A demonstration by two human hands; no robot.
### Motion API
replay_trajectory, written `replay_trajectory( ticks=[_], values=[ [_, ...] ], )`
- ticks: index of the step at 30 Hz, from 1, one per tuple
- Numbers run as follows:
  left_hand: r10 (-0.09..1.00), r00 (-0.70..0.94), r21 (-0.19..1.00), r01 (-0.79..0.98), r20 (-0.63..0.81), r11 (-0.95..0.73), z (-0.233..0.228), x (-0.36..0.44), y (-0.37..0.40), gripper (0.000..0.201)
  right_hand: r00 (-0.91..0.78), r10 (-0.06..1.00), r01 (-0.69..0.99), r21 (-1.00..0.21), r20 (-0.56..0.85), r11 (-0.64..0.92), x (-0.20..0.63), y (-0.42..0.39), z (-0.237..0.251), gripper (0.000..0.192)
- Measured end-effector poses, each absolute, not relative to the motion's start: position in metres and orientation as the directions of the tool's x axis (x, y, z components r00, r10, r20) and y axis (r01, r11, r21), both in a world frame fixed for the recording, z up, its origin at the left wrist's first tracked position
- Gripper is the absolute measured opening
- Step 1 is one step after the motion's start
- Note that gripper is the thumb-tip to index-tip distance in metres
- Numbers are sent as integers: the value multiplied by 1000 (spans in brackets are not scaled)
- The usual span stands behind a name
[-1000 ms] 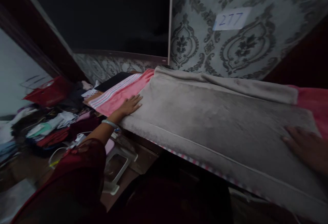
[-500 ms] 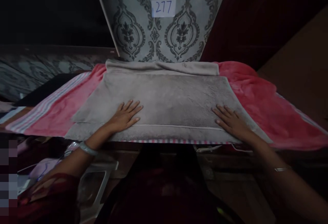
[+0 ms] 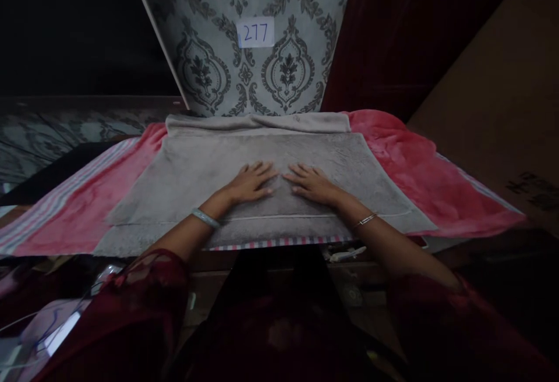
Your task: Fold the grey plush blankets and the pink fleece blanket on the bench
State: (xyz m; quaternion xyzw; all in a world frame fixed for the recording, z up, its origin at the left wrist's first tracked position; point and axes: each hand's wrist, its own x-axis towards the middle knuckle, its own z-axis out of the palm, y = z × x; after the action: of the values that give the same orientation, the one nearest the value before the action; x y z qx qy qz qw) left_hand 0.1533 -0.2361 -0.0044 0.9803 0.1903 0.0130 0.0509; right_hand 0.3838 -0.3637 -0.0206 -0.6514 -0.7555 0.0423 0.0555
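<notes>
A grey plush cloth (image 3: 196, 166) lies spread on top of a pink fleece blanket (image 3: 402, 166), which shows on both sides. The far edge of the grey cloth is a folded strip (image 3: 262, 124). My left hand (image 3: 253, 182) rests flat on the middle of the grey cloth, fingers spread. My right hand (image 3: 313, 183) lies flat just to the right of it, fingers apart and pointing toward the left hand. Neither hand grips the cloth. A striped border (image 3: 279, 242) peeks out along the near edge.
Patterned wallpaper (image 3: 288, 73) with a paper marked 277 (image 3: 255, 32) rises behind the cloth. A dark screen (image 3: 65, 32) stands at the left, a dark red panel (image 3: 393, 38) at the right, and a cardboard box (image 3: 493, 91) beyond it. A lit phone-like device (image 3: 62, 333) and cables lie lower left.
Both hands have slid inward over the grey cloth, from far apart to nearly meeting in the middle. The view has shifted slightly. The cloth looks much the same.
</notes>
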Motion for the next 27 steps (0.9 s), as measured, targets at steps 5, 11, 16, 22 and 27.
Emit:
replay_trajectory(
  ticks=[5,11,16,22,27],
  values=[
    [204,978,174,209,-50,-962,-29,125,-252,53,-304,953,938,-177,-10,297,389,-399,-44,53],
    [111,991,391,129,-69,-911,-13,77,-269,49,-389,921,857,-357,28,372,389,-450,-37,52],
    [287,952,460,208,109,-863,11,124,-243,58,-105,984,901,-405,147,157,405,-414,-9,53],
    [258,961,132,244,103,-961,-15,217,-245,67,474,879,876,-126,53,-465,439,-394,-18,66],
    [150,977,66,141,154,-988,-43,214,-254,59,649,760,760,-74,37,-645,449,-451,-50,72]
  ],
)
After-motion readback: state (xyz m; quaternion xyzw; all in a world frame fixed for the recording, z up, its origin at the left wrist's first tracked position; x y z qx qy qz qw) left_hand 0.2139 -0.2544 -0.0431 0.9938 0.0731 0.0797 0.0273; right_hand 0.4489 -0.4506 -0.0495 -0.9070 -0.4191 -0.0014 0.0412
